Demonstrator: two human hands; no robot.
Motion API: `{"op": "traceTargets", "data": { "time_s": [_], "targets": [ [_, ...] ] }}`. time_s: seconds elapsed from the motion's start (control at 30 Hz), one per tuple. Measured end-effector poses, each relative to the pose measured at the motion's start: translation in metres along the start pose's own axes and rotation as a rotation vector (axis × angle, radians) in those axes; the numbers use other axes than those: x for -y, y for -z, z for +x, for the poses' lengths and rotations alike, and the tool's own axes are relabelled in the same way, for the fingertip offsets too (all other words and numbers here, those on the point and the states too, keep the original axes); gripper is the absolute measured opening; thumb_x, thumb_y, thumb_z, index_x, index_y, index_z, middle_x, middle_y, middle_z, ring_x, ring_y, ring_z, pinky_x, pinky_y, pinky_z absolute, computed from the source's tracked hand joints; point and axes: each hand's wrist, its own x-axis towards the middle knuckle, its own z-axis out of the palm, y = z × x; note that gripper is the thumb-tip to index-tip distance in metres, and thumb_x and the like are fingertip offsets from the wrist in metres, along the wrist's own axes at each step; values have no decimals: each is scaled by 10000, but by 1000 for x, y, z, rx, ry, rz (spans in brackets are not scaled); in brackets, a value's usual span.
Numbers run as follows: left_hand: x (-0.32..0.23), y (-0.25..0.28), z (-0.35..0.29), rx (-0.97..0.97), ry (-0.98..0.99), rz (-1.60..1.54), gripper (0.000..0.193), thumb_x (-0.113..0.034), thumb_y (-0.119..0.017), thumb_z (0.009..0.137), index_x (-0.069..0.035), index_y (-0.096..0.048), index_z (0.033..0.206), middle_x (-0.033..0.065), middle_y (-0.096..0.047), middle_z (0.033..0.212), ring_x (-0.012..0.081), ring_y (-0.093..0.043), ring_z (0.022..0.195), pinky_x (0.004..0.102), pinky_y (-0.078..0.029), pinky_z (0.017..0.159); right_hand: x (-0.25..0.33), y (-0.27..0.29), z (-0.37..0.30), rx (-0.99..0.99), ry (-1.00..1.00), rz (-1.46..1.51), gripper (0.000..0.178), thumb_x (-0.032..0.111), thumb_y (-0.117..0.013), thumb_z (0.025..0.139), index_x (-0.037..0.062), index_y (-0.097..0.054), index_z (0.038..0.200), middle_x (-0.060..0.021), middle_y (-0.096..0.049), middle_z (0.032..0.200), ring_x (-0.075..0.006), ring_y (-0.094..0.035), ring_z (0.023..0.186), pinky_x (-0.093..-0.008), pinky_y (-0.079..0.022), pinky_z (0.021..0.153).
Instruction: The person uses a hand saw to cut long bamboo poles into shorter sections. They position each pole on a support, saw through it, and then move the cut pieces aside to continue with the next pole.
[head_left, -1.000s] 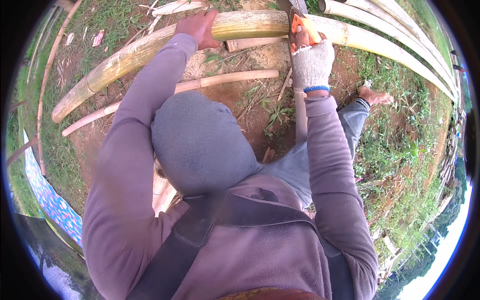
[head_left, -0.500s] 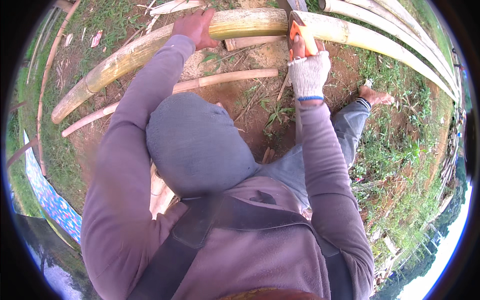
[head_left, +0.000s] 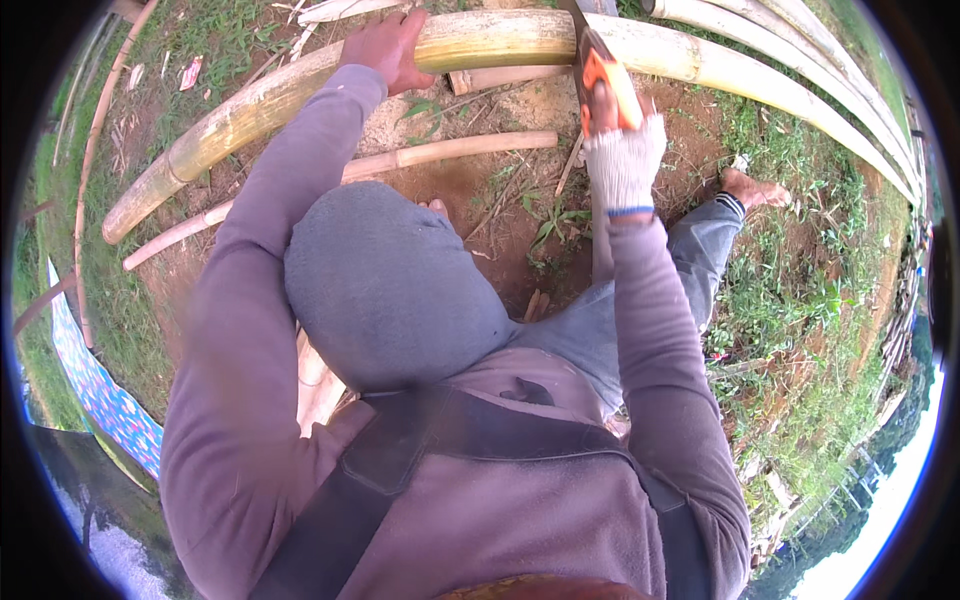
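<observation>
A thick pale yellow-green bamboo pole (head_left: 500, 38) lies across the ground in front of me. My bare left hand (head_left: 388, 52) grips it left of the middle, thumb on the near side. Farther right, my right hand (head_left: 622, 150) wears a white knit glove and is closed round the orange handle of a handsaw (head_left: 612, 84). The saw's blade crosses the bamboo pole at its upper middle. How deep the blade sits in the bamboo, I cannot tell.
A thinner bamboo pole (head_left: 470, 147) lies nearer to me, and a short bamboo piece (head_left: 500, 78) sits under the thick one. Several long poles (head_left: 790, 52) are at the far right. My bare foot (head_left: 755, 188) rests on the grass. A patterned blue sheet (head_left: 100, 385) is at the left.
The handsaw and my right hand have come slightly toward me and right. My left hand stays on the bamboo pole, with only a slight shift in view.
</observation>
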Motion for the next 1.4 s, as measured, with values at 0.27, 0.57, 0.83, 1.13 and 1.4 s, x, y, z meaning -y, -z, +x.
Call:
{"op": "traceTargets", "data": {
  "time_s": [0.27, 0.57, 0.83, 1.13, 1.4],
  "targets": [
    [11, 4, -7, 73, 40, 11, 1029, -496, -912, 749, -160, -453, 1607, 134, -615, 1477, 362, -641, 1329, 516, -531, 1128, 20, 82, -128, 39, -236, 201, 206, 145, -671, 1066, -17, -624, 1185, -162, -714, 1052, -199, -725, 920, -386, -606, 769],
    [4, -3, 5, -53, -44, 12, 1040, -491, -918, 748, -151, -448, 1611, 135, -622, 1480, 364, -649, 1319, 524, -533, 1121, 16, -2, 30, 27, -5, -136, 194, 187, -634, 1075, 13, -662, 1155, -153, -718, 1078, -279, -729, 894, -409, -608, 787],
    [21, -13, -3, -28, 8, -21, 1037, -488, -920, 734, -182, -449, 1605, 132, -624, 1482, 366, -653, 1311, 527, -529, 1121, 24, 101, -147, 83, -185, 57, 135, 97, -699, 1035, -8, -633, 1087, -128, -721, 948, -174, -708, 806, -330, -570, 688],
    [9, -8, 2, -54, -36, 8, 1047, -498, -917, 731, -190, -442, 1612, 141, -614, 1496, 393, -661, 1291, 519, -524, 1129, 21, -14, 53, 10, 77, -324, 209, 182, -687, 1069, 15, -659, 1192, -111, -734, 993, -254, -735, 864, -426, -598, 798],
    [16, -11, -6, -49, -2, 108, 1122, -583, -933, 577, -136, -545, 1529, 208, -632, 1442, 428, -588, 1365, 566, -476, 1137, 39, 111, -171, 102, -409, 257, 147, 70, -653, 1049, -14, -606, 1160, -168, -721, 1060, -223, -746, 888, -365, -623, 772]
  ]
}}
